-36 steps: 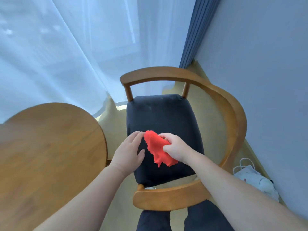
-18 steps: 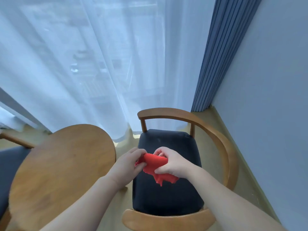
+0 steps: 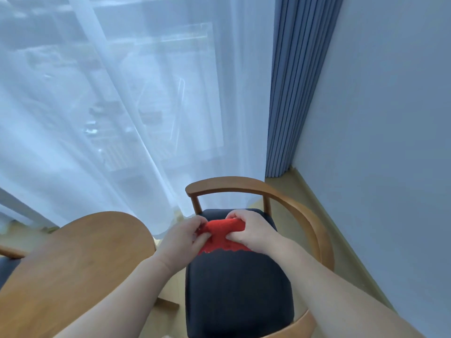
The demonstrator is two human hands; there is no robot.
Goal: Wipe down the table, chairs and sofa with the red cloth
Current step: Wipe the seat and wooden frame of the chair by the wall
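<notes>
Two hands held the cloth (image 3: 223, 236) above the chair (image 3: 239, 289) seat, the left hand (image 3: 183, 236) and right hand (image 3: 251, 234) each pinching an end. Folding it into a flat pad would likely wipe more evenly.

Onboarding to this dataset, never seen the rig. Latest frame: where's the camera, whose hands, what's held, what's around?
There is no machine here. A person works bare-handed, and one wide-angle camera worn on their head looks forward and down, so both arms enter from the bottom edge. The left hand and the right hand both pinch the red cloth, which is stretched between them over the dark seat of a wooden chair. Whether the cloth touches the seat I cannot tell. A round wooden table stands to the left of the chair. Behind them hang a sheer white curtain and a blue curtain, with a wall on the right.
</notes>
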